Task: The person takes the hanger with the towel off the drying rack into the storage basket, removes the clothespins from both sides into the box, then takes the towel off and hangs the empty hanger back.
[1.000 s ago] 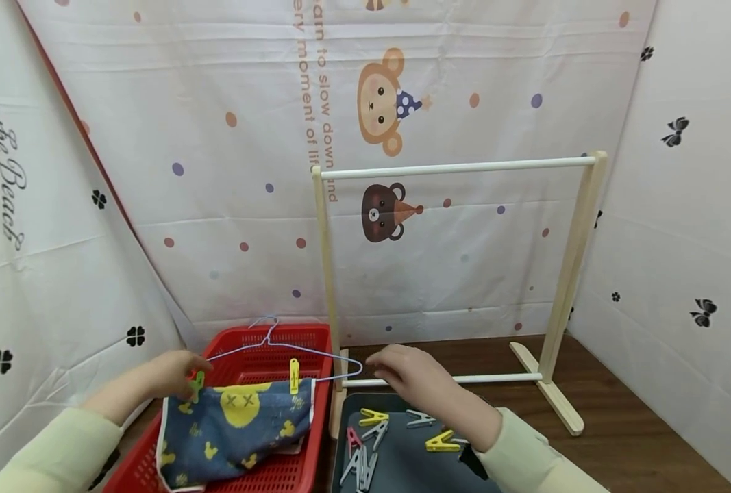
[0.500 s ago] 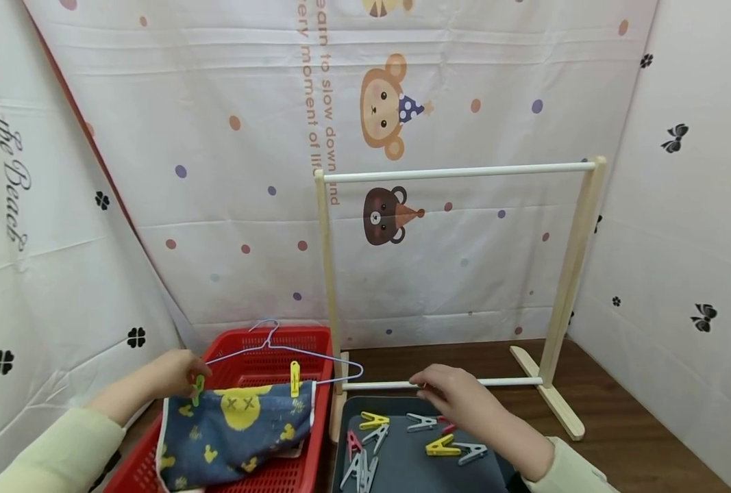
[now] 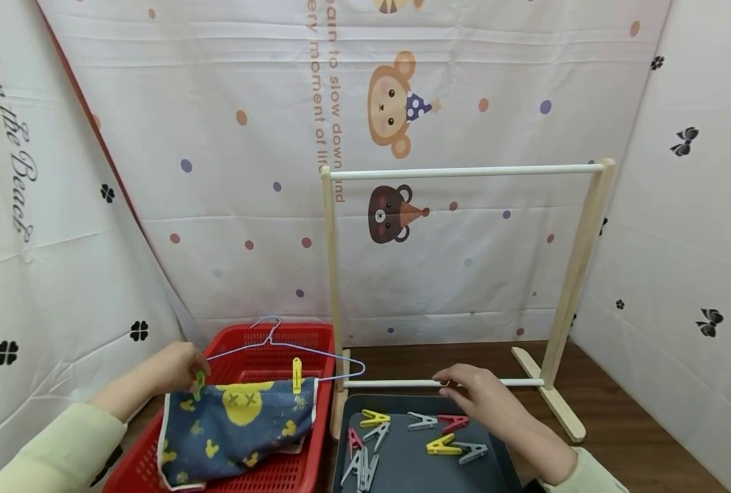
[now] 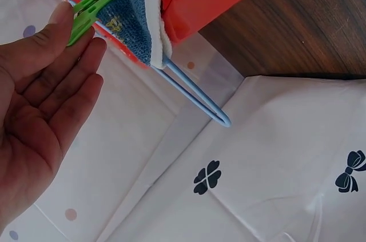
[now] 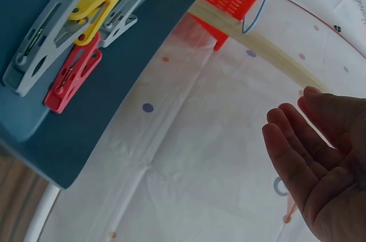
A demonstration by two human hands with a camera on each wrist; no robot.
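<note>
My left hand (image 3: 177,370) pinches a green clothespin (image 4: 97,10) between thumb and fingers, at the upper left corner of a blue towel (image 3: 207,424) with yellow prints. The towel hangs folded over a light blue wire hanger (image 3: 340,357), above a red basket. A yellow clothespin (image 3: 296,376) grips the towel's top edge toward its other end. My right hand (image 3: 479,394) holds nothing; its fingers are loosely bent over the back right of a dark tray (image 3: 414,465). On the tray lie several clothespins, among them a red clothespin (image 5: 73,73) and a grey clothespin (image 5: 46,36).
Behind the tray stands a wooden rack with a white top bar (image 3: 464,171) and a low white crossbar (image 3: 396,384). Its left foot lies between the red basket (image 3: 316,438) and the tray. Printed white cloth walls surround the brown table (image 3: 624,418).
My right hand has moved right, away from the hanger's right end, to over the tray's back right, uncovering clothespins there. The left hand stays on the green clothespin. The view shifts slightly.
</note>
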